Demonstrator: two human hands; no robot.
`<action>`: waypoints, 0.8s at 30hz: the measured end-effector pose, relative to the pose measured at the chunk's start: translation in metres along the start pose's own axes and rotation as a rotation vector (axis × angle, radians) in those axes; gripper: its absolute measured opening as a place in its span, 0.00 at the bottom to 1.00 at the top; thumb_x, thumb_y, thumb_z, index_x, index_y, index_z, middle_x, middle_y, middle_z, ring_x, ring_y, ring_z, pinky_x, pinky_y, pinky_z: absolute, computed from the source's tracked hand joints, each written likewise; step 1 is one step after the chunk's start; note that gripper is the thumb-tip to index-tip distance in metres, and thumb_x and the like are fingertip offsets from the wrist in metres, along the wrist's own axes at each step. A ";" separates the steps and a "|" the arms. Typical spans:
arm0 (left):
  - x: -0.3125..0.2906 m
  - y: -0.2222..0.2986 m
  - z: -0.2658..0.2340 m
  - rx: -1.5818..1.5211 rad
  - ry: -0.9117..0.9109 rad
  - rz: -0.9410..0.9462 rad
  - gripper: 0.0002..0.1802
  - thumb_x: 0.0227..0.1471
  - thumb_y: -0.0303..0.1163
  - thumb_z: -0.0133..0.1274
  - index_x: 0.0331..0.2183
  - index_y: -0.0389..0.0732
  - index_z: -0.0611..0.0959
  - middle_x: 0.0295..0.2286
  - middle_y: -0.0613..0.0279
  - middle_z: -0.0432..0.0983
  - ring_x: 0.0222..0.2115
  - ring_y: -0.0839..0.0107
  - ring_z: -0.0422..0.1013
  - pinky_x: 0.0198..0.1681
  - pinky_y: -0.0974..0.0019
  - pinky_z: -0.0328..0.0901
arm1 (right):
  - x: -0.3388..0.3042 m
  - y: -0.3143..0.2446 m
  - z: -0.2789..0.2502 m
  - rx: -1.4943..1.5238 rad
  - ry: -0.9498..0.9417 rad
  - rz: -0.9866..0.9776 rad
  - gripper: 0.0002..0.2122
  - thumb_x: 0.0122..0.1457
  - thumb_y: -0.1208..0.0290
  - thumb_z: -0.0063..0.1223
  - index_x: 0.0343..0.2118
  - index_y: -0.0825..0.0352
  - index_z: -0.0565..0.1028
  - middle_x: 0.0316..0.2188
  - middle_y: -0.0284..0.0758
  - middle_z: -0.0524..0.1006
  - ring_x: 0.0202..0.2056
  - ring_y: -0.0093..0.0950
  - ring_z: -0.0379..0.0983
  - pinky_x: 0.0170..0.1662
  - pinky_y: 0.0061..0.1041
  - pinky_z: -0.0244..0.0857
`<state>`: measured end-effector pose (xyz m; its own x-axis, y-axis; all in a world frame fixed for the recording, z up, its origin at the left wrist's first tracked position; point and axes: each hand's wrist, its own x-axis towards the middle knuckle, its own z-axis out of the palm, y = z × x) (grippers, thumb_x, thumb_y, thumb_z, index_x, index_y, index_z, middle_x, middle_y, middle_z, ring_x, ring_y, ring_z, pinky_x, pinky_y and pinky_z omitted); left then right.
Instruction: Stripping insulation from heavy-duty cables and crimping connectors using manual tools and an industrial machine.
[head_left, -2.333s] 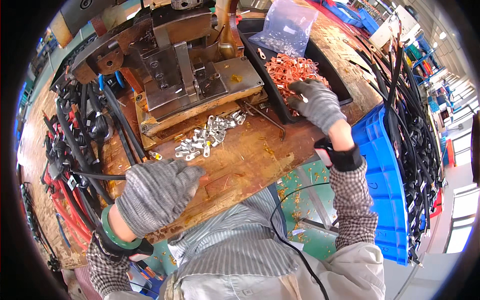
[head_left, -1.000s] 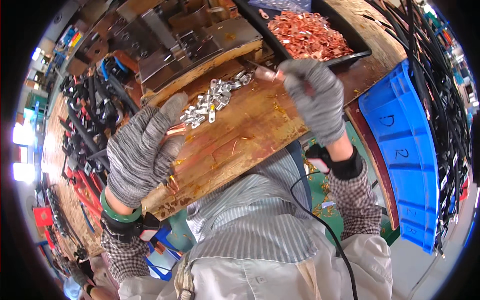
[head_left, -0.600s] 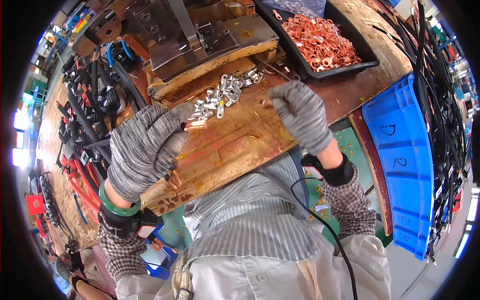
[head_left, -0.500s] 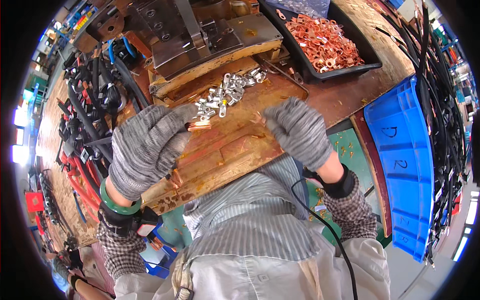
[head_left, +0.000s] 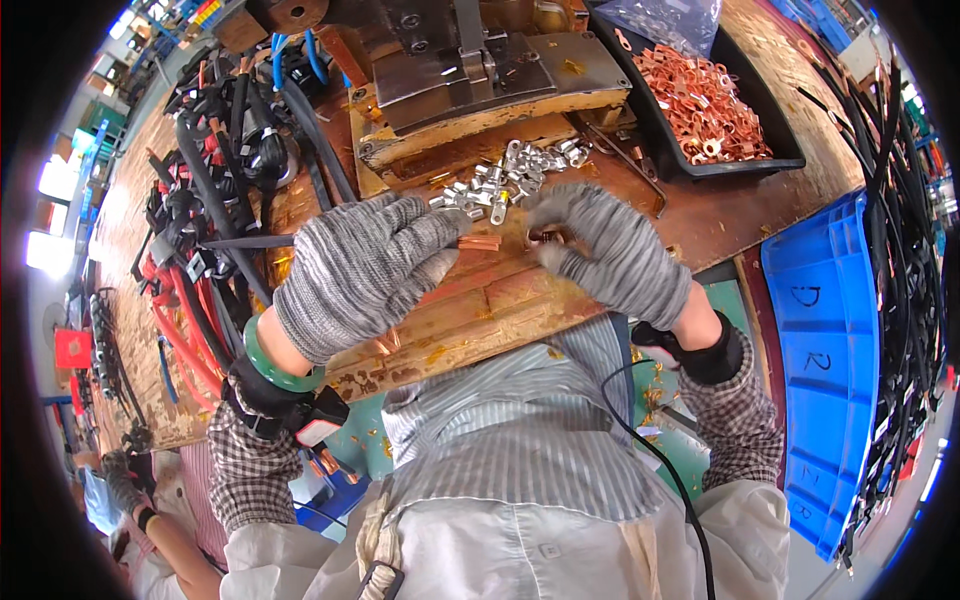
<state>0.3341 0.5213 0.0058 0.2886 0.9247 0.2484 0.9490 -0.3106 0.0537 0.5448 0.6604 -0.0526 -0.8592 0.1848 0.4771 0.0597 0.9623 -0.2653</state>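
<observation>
My left hand (head_left: 365, 275), in a grey knitted glove, is closed around a cable. Bare copper strands (head_left: 480, 243) stick out past its fingertips toward the right. A dark cable length (head_left: 248, 242) emerges on the hand's other side. My right hand (head_left: 622, 258), gloved alike, is curled around a small copper piece (head_left: 545, 238) that looks like a cable lug, mostly hidden by the fingers. A short gap separates it from the strands. Just beyond both hands, a pile of silvery cable lugs (head_left: 497, 190) lies on the worn wooden bench (head_left: 500, 300).
A metal press (head_left: 470, 85) stands behind the lugs. At the back right, a black tray (head_left: 690, 165) holds copper lugs. A blue bin (head_left: 815, 340) is at the right, beside black cables (head_left: 885, 260). Bundled cables (head_left: 215, 190) lie left. Another person's arm (head_left: 175, 550) shows lower left.
The whole view has shifted, so the bench appears lower and farther right. My hands have drawn closer together, and the copper strands are nearer the piece in my right hand.
</observation>
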 end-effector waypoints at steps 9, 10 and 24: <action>0.002 0.004 -0.005 -0.045 0.009 -0.028 0.16 0.43 0.33 0.54 0.38 0.43 0.78 0.26 0.59 0.72 0.28 0.58 0.69 0.29 0.60 0.65 | 0.014 -0.019 -0.015 1.196 -0.224 0.654 0.14 0.52 0.69 0.55 0.41 0.66 0.74 0.29 0.29 0.75 0.28 0.17 0.68 0.35 0.17 0.63; 0.002 0.004 -0.005 -0.045 0.011 -0.027 0.16 0.43 0.33 0.54 0.38 0.43 0.78 0.26 0.59 0.72 0.28 0.58 0.69 0.29 0.60 0.65 | 0.014 -0.020 -0.013 1.071 -0.208 0.561 0.16 0.52 0.69 0.55 0.44 0.65 0.73 0.31 0.30 0.76 0.29 0.17 0.68 0.36 0.17 0.63; -0.002 -0.002 -0.001 -0.013 0.075 0.046 0.15 0.45 0.37 0.51 0.37 0.45 0.78 0.28 0.61 0.73 0.28 0.62 0.71 0.28 0.63 0.66 | 0.015 -0.043 0.003 1.211 0.140 0.442 0.16 0.51 0.72 0.56 0.45 0.66 0.72 0.37 0.29 0.75 0.38 0.17 0.69 0.40 0.18 0.65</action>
<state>0.3316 0.5199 0.0066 0.3207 0.8905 0.3226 0.9332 -0.3554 0.0536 0.5280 0.6211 -0.0365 -0.8204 0.5285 0.2184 -0.2347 0.0370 -0.9714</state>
